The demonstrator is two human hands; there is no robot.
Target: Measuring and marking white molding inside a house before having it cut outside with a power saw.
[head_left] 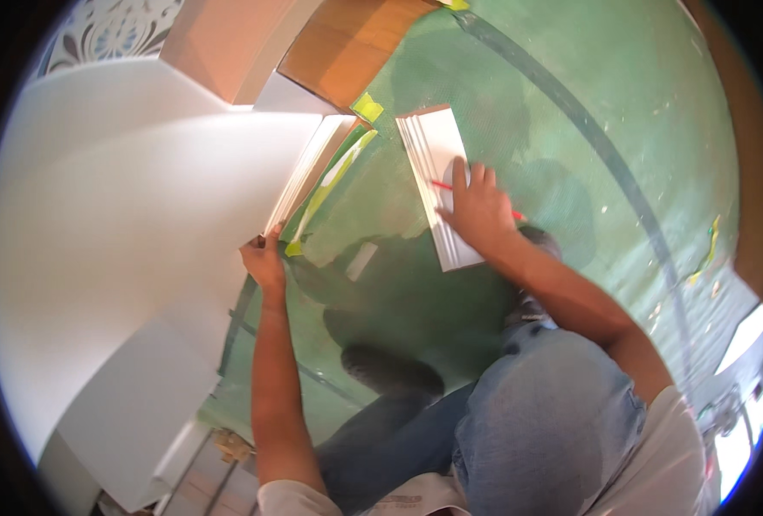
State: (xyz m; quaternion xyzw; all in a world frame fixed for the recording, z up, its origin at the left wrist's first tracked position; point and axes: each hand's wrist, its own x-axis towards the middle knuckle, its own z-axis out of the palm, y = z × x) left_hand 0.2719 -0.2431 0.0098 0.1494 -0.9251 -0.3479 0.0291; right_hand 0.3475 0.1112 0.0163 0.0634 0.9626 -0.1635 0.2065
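A short white length of grooved skirting board [433,146] lies on the green floor covering. My right hand [484,206] rests over its near part, and a red pencil [441,185] passes under the fingers, its tip on the grooved side. Farther left, another white skirting board [308,176] stands along the foot of the white wall. My left hand [264,261] is at its near end, with thumb and fingers closed on that end. The underside of the right hand's grip is hidden.
Green covering [502,86] spreads over the floor, with a dark tape strip [588,120] curving across. Yellow-green tape [334,185] lies beside the wall board. A brown wooden block or step [351,47] stands at the far left. My shoe [392,368] and bent knee [545,404] are close by.
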